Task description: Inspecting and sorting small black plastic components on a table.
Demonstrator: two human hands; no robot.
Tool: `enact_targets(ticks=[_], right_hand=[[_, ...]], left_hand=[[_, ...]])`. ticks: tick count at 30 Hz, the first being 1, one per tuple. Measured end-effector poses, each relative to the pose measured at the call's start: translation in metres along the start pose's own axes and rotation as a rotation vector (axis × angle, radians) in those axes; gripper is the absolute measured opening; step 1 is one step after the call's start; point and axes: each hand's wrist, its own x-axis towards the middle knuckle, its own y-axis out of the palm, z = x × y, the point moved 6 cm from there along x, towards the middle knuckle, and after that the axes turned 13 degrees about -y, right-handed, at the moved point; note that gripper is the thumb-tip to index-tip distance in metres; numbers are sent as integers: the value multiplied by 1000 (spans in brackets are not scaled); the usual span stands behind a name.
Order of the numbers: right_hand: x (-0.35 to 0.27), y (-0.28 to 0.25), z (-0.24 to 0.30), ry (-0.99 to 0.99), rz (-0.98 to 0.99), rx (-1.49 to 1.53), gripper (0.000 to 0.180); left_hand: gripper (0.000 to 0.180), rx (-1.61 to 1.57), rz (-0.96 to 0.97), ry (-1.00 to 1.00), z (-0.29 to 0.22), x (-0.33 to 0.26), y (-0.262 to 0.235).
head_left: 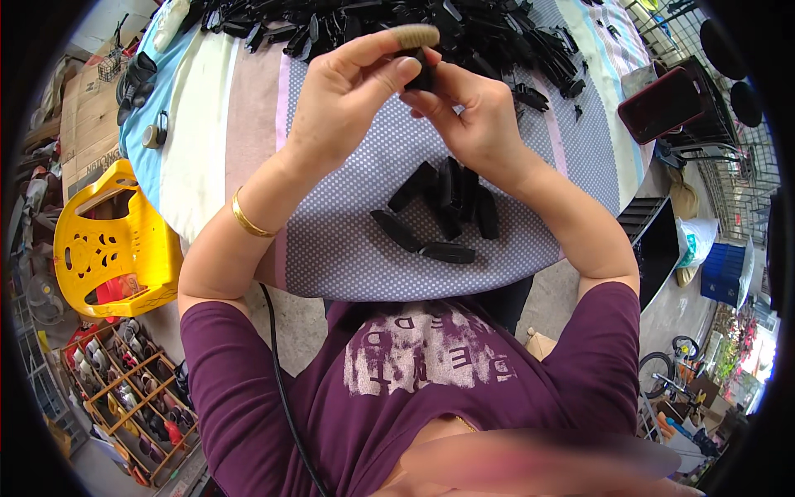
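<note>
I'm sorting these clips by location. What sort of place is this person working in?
Probably a home or small backyard workshop doing piecework by hand. A cloth-covered table holds a big heap of black plastic parts; a shoe rack and a yellow plastic chair stand beside it, and a bicycle is parked nearby.

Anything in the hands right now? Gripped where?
A small black plastic part, pinched between the fingers of both the left hand and the right hand. Which part of it is gripped cannot be told.
</note>
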Motion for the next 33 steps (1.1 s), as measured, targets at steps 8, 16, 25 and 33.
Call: enact_targets(ticks=[8, 16, 25, 33], right_hand=[[0, 7, -3, 216, 118, 343, 32], [11, 2, 20, -18, 3, 722, 103], [2, 14, 44, 176, -163, 953, 68], [4, 9, 37, 233, -165, 962, 67]], left_hand=[[29, 318, -8, 308, -10, -9, 7], [19, 444, -16, 479, -37, -29, 23], [17, 406, -1, 336, -40, -37, 29], [11, 299, -34, 301, -33, -34, 31]])
